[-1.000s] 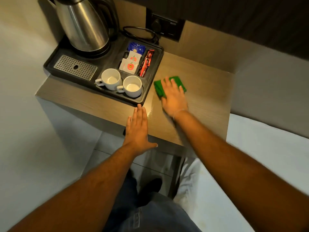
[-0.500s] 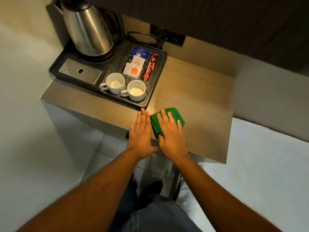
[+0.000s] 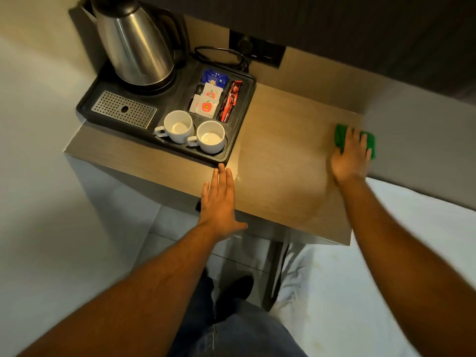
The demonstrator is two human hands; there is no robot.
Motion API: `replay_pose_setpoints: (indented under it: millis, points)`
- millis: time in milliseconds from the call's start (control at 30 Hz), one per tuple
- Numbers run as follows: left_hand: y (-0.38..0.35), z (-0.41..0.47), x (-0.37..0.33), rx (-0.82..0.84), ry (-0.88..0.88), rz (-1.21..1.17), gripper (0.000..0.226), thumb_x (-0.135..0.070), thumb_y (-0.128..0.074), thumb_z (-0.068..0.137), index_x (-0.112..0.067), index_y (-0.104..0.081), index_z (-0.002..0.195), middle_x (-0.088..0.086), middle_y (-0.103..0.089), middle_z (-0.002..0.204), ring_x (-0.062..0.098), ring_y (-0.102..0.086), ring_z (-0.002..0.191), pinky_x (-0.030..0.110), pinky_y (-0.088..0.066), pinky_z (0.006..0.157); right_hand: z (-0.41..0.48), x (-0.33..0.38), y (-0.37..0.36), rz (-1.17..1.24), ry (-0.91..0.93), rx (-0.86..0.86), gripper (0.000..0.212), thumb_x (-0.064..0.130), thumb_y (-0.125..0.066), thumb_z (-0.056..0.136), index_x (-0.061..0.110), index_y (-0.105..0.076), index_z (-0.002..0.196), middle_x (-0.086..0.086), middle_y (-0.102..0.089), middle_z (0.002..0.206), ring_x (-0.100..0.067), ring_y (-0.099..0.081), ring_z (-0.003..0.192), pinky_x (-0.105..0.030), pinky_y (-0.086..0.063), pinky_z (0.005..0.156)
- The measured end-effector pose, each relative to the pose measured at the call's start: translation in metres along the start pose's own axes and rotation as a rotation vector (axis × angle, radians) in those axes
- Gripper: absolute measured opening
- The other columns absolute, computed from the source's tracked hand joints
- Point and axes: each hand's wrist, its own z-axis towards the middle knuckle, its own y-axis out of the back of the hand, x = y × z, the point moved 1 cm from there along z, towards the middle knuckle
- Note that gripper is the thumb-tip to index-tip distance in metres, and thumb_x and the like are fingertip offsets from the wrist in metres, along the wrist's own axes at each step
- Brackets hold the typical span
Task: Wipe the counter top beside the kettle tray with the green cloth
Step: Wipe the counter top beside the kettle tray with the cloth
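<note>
A folded green cloth [image 3: 370, 143] lies at the far right edge of the wooden counter top [image 3: 283, 155], pressed flat under my right hand [image 3: 349, 157], whose fingers cover most of it. My left hand [image 3: 219, 202] rests flat on the counter's front edge, fingers together, its fingertips just short of the black kettle tray [image 3: 239, 130]. The tray fills the left half of the counter.
On the tray stand a steel kettle [image 3: 136, 45], two white cups [image 3: 177, 126] [image 3: 210, 136], sachets [image 3: 206, 104] and a metal drip grid [image 3: 123, 109]. A socket [image 3: 257, 48] with a cable sits on the back wall. A white bed [image 3: 386, 266] adjoins the counter's right side.
My right hand slid the green cloth from beside the tray to the front edge, then across to the counter's far right edge. My left hand stayed at the front edge.
</note>
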Motion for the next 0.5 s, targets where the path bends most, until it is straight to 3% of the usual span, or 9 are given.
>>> replay_pose_setpoints:
  millis: [133, 233, 400, 500]
  points:
    - [0.0, 0.0, 0.0, -0.01, -0.015, -0.007, 0.166, -0.07, -0.088, 0.073, -0.01, 0.037, 0.164, 0.011, 0.047, 0.172, 0.031, 0.036, 0.163, 0.053, 0.014, 0.133, -0.157, 0.006, -0.037, 0.011, 0.108, -0.023, 0.083, 0.013, -0.053, 0.097, 0.021, -0.018, 0.171, -0.006, -0.015, 0.179, -0.033, -0.013, 0.165, -0.059, -0.014, 0.131]
    - [0.001, -0.003, 0.0, -0.014, -0.016, -0.02, 0.165, -0.066, -0.09, 0.074, -0.01, 0.035, 0.165, 0.011, 0.047, 0.172, 0.031, 0.035, 0.164, 0.053, 0.014, 0.134, -0.232, 0.054, -0.071, 0.007, 0.305, 0.097, 0.088, 0.015, -0.053, 0.096, 0.028, -0.011, 0.172, 0.003, -0.007, 0.18, -0.022, -0.003, 0.166, -0.052, -0.007, 0.131]
    - [0.006, -0.009, -0.002, -0.014, -0.033, -0.007, 0.15, -0.048, -0.085, 0.081, -0.008, 0.031, 0.167, 0.013, 0.043, 0.174, 0.029, 0.032, 0.165, 0.047, 0.018, 0.132, -0.177, 0.123, -0.059, 0.029, 0.365, 0.082, 0.077, 0.019, -0.057, 0.102, 0.027, -0.021, 0.17, 0.004, -0.012, 0.179, -0.02, -0.007, 0.166, -0.046, -0.004, 0.134]
    - [0.016, -0.027, 0.006, -0.108, -0.081, 0.048, 0.131, -0.036, -0.07, 0.086, -0.008, 0.026, 0.17, 0.012, 0.037, 0.177, 0.03, 0.031, 0.166, 0.049, 0.015, 0.136, -0.148, 0.131, -0.027, 0.233, 0.181, 0.017, 0.064, 0.012, -0.055, 0.103, 0.021, -0.039, 0.165, -0.004, -0.035, 0.173, -0.03, -0.03, 0.161, -0.047, -0.023, 0.132]
